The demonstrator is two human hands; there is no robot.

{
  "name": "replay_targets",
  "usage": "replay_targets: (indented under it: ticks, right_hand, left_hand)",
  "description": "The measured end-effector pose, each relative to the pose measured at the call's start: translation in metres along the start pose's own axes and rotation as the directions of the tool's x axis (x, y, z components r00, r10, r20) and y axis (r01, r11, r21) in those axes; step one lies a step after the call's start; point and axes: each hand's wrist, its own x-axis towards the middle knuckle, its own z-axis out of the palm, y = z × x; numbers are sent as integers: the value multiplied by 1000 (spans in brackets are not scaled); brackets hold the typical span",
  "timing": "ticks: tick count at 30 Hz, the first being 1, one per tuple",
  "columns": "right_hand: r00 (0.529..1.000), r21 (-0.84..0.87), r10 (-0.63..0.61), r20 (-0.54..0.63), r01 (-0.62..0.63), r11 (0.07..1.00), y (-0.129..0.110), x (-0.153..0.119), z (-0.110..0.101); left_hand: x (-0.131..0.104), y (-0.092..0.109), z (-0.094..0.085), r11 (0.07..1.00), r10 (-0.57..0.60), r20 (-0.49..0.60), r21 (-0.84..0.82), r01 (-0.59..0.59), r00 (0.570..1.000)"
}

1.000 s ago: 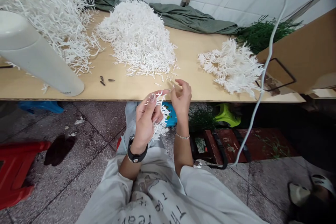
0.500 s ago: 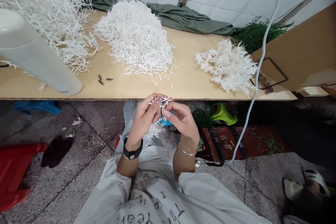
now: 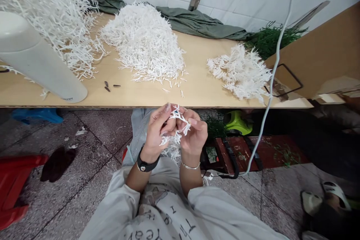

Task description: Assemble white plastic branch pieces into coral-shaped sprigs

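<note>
A small white branched plastic sprig (image 3: 181,117) is pinched between both hands, just in front of the table edge. My left hand (image 3: 156,129), with a black band at the wrist, is closed on its left end. On the other side, my right hand (image 3: 197,133), wearing a silver bangle, has thumb and fingers closed on the sprig's right end. More white branched pieces (image 3: 173,140) show below and between the hands, above the lap; whether the left hand also holds some of them is unclear.
On the table (image 3: 194,93) lie a large white heap (image 3: 146,41), a smaller white pile (image 3: 240,71) and a tangled white mass (image 3: 53,15). A white bottle (image 3: 42,63) stands left, near several dark seeds (image 3: 107,86). A white cable (image 3: 266,120) hangs at right, before a cardboard box (image 3: 326,56).
My hands have turned and the sprig now lies more openly between them. The right hand has moved slightly left and its fingers are more upright. The view has shifted slightly.
</note>
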Motion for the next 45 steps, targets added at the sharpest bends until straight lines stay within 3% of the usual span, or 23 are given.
replay_targets:
  ticks: [3, 6, 9, 12, 14, 15, 17, 19, 21, 25, 28, 31, 35, 38, 40, 42, 45]
  right_hand:
    - [994, 153, -103, 19, 99, 983, -5, 1, 0]
    - [994, 210, -110, 10, 106, 972, -8, 2, -1]
    - [995, 98, -91, -45, 95, 991, -6, 4, -3]
    - [946, -192, -246, -214, 206, 960, 2, 13, -10]
    - [894, -499, -372, -249, 211, 841, 9, 22, -19]
    - [888, -651, -406, -216, 179, 738, 14, 27, -24]
    - [915, -857, -388, -107, 113, 503, 23, 36, -35]
    - [955, -919, -294, -37, 82, 384, 30, 40, -43]
    - [975, -897, -222, -27, 75, 436, 34, 37, -43]
    - [982, -738, -187, -21, 111, 666, 24, 22, -24]
    - [986, -607, -138, 97, 169, 777, 12, 11, -10]
    - [968, -575, -169, 188, 248, 780, 6, 4, -4]
    - [972, -600, -182, 152, 237, 764, 2, -1, -4]
    - [973, -562, -144, 180, 222, 797, -1, -3, -4]
    - [975, -504, -108, 196, 194, 842, -1, -5, -3]
    - [982, -391, -71, 176, 135, 910, 0, -6, 0]
    - [994, -110, 8, 109, 4, 994, 2, -8, 3]
  left_hand:
    - [0, 8, 0, 993, -39, -53, -116, 32, 998]
    - [2, 17, -5, 989, 44, -125, -137, -61, 991]
    - [4, 20, -10, 990, 134, -105, -32, -138, 985]
    - [4, 19, -12, 980, 195, -73, 56, -191, 978]
    - [4, 18, -13, 968, 237, -83, 106, -228, 968]
    - [4, 17, -13, 961, 255, -93, 131, -242, 962]
    - [5, 15, -12, 949, 282, -119, 178, -259, 952]
    - [5, 14, -13, 939, 299, -137, 221, -265, 944]
    - [6, 14, -13, 928, 317, -150, 253, -274, 936]
    - [8, 13, -16, 909, 342, -130, 296, -293, 931]
    - [8, 13, -17, 861, 385, -90, 392, -323, 918]
    - [7, 11, -16, 760, 472, -82, 543, -357, 878]
    - [5, 10, -15, 681, 512, -74, 643, -351, 856]
    - [4, 11, -16, 757, 480, -103, 550, -352, 871]
    - [4, 14, -17, 862, 374, -114, 409, -300, 920]
    - [3, 16, -16, 953, 212, -64, 233, -192, 975]
    - [3, 17, -12, 999, 44, 74, 0, -44, 996]
